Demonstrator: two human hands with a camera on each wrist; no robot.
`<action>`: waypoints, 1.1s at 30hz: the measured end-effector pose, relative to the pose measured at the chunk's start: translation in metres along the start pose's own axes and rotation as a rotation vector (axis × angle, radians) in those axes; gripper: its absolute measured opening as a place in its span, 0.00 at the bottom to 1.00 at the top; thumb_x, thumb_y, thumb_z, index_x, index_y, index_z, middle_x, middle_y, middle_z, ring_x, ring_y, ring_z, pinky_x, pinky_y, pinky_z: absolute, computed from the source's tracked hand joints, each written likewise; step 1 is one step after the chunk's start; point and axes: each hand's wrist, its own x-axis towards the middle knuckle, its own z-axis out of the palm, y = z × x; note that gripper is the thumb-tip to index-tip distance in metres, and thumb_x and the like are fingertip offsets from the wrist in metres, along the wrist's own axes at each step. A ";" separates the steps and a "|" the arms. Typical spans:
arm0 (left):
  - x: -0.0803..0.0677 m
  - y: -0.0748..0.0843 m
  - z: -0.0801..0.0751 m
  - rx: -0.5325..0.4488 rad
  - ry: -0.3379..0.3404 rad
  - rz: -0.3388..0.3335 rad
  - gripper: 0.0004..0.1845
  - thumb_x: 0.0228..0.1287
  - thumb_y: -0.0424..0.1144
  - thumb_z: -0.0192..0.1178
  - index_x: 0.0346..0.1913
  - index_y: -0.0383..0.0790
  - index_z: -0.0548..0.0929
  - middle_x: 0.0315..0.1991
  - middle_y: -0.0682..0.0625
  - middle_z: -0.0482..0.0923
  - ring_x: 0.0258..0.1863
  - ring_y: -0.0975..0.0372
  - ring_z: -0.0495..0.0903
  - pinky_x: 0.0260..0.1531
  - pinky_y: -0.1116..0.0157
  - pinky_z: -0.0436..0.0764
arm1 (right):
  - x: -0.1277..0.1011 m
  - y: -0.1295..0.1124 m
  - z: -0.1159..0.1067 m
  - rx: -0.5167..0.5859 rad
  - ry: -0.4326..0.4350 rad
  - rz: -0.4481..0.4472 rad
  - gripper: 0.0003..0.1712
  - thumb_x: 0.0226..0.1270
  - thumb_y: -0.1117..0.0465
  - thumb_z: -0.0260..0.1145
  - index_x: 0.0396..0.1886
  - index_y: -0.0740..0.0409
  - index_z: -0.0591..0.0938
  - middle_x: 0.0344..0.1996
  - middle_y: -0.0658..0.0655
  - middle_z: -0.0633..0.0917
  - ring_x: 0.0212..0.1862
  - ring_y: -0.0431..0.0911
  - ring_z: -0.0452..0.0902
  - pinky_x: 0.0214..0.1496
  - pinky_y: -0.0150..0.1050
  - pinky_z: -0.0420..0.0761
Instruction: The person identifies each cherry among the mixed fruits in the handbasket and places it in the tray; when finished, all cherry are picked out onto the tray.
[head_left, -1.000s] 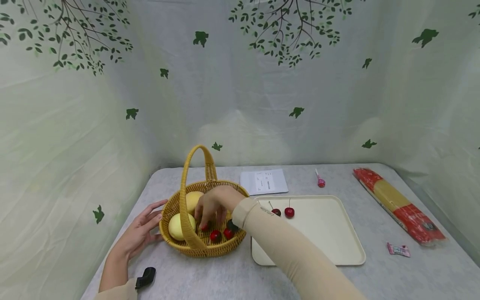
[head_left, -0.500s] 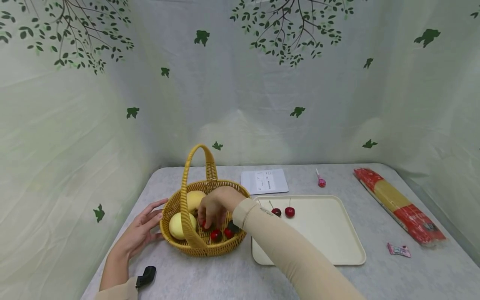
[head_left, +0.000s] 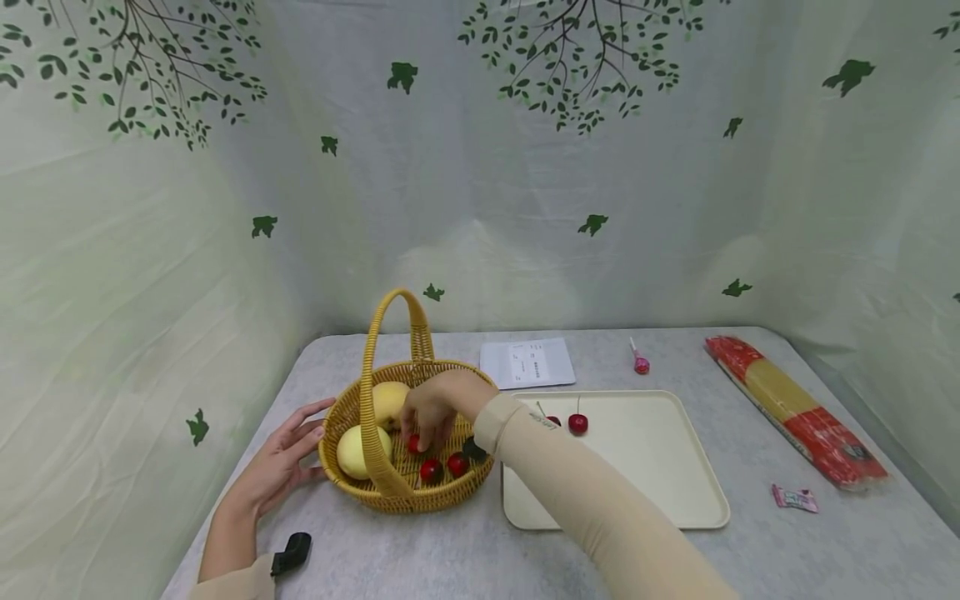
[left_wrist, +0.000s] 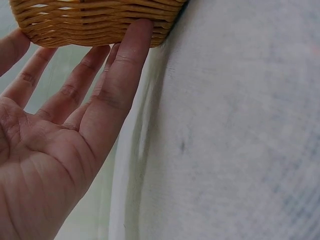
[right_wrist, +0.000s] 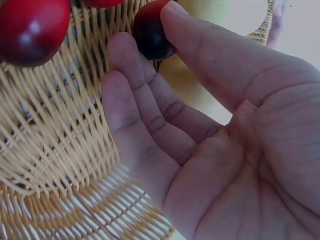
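Since the earlier frame, right hand has shifted slightly right inside the basket. Left hand, fingers straight, touches the basket's outer wall. Right thumb and fingertips pinch a cherry above the basket floor.

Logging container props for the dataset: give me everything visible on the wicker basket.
The round, honey-yellow woven wicker basket stands upright on the grey table, left of the cream tray. One tall arched handle spans it. Inside lie two pale yellow round fruits and loose red cherries. The left hand rests straight fingers against its outer wall; the right hand reaches inside, with a dark red cherry in its grip.
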 end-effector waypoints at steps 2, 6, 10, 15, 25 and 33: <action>0.000 0.000 0.000 -0.002 0.000 -0.002 0.30 0.90 0.39 0.45 0.87 0.49 0.54 0.66 0.65 0.78 0.61 0.70 0.82 0.52 0.52 0.88 | -0.004 0.002 -0.001 -0.028 0.019 -0.010 0.13 0.76 0.65 0.71 0.56 0.52 0.87 0.47 0.52 0.85 0.47 0.45 0.91 0.55 0.39 0.89; 0.000 0.000 0.000 -0.007 -0.007 0.002 0.30 0.90 0.39 0.44 0.87 0.48 0.54 0.66 0.64 0.78 0.61 0.69 0.82 0.52 0.52 0.88 | -0.009 0.008 -0.002 -0.074 0.052 -0.037 0.11 0.75 0.63 0.73 0.54 0.52 0.87 0.46 0.51 0.84 0.46 0.46 0.90 0.54 0.39 0.89; 0.001 0.000 0.000 -0.006 -0.010 0.004 0.30 0.90 0.39 0.44 0.87 0.49 0.54 0.66 0.64 0.78 0.62 0.69 0.82 0.52 0.52 0.88 | -0.016 0.013 -0.004 -0.073 0.082 -0.056 0.09 0.75 0.63 0.73 0.51 0.53 0.86 0.44 0.52 0.86 0.48 0.48 0.91 0.54 0.41 0.89; 0.000 0.000 0.000 0.000 -0.008 0.001 0.30 0.90 0.39 0.44 0.87 0.49 0.54 0.66 0.65 0.78 0.62 0.70 0.82 0.52 0.52 0.88 | -0.024 0.017 -0.006 -0.053 0.100 -0.066 0.08 0.75 0.63 0.73 0.49 0.53 0.86 0.42 0.51 0.86 0.47 0.49 0.91 0.53 0.41 0.89; 0.000 0.002 0.002 0.005 -0.003 -0.010 0.29 0.90 0.39 0.44 0.87 0.48 0.54 0.65 0.65 0.79 0.61 0.71 0.81 0.52 0.52 0.88 | -0.040 0.028 -0.012 -0.088 0.165 -0.128 0.08 0.74 0.61 0.75 0.48 0.57 0.85 0.36 0.50 0.85 0.34 0.41 0.85 0.42 0.38 0.87; 0.000 0.002 0.002 0.009 0.006 -0.019 0.30 0.90 0.39 0.45 0.87 0.49 0.54 0.64 0.67 0.79 0.61 0.71 0.82 0.52 0.52 0.88 | -0.053 0.040 -0.017 -0.092 0.227 -0.148 0.08 0.74 0.60 0.75 0.45 0.57 0.83 0.36 0.51 0.84 0.33 0.40 0.83 0.50 0.47 0.88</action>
